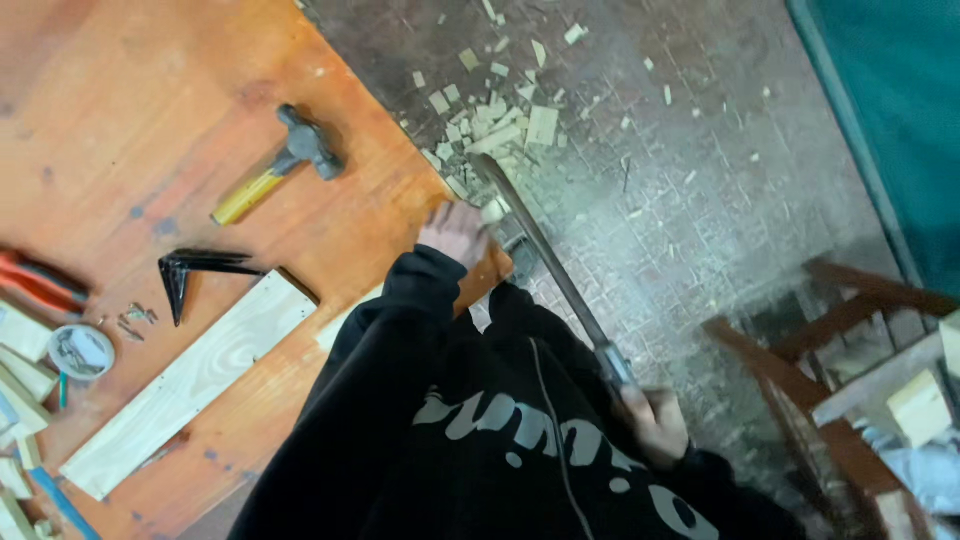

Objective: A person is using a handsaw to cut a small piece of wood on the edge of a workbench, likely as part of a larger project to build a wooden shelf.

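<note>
Black sleeves filled the near edge of the view, and from them both hands reached out to the work. At the near right, the right hand (pixel 655 420) was clenched around the handle of a handsaw (pixel 548 262), whose long narrow blade ran up and to the left toward the far corner of the orange desk (pixel 150 100). The left hand (pixel 455 232) lay pressed on that corner, its fingers (pixel 440 212) bearing down on a small piece of pale wood (pixel 493 210) that jutted over the edge; whether they curled around it or simply pinned it flat could not be told. Holding the piece there seemingly kept it steady, with the blade meeting it just beside the fingertips, on their right. Overhanging the edge, the cut could apparently clear the desk, and pale offcuts and chips (pixel 495 120) lay scattered on the grey floor (pixel 700 180) just beyond. A ball-peen hammer (pixel 285 160) with a yellow handle rested farther left on the desk, well apart from the hands. Nearer, a dark metal square (pixel 195 268) lay beside a long pale board (pixel 190 380). At the left edge sat a small round tin (pixel 80 350).
</note>
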